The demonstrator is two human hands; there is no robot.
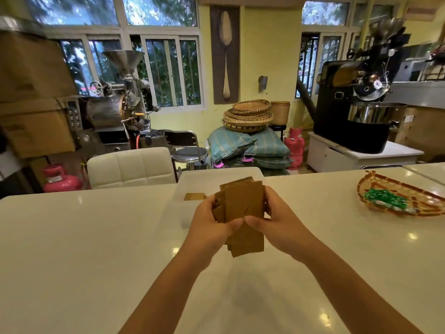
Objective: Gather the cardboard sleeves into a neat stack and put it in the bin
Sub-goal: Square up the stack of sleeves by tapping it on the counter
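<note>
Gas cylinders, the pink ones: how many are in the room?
2: one gas cylinder on the floor at far left, another beside the sacks. Others may be hidden.

Two bare hands, left hand [212,221] and right hand [277,222], grip one uneven bunch of flat brown cardboard sleeves [243,203]; exact sleeve count can't be told, several at least. One more flat brown cardboard sleeve [194,196] lies alone inside the single white plastic bin [204,179]. One white glossy counter [72,249], one woven orange tray [419,201], two pink gas cylinders [61,179].
</note>
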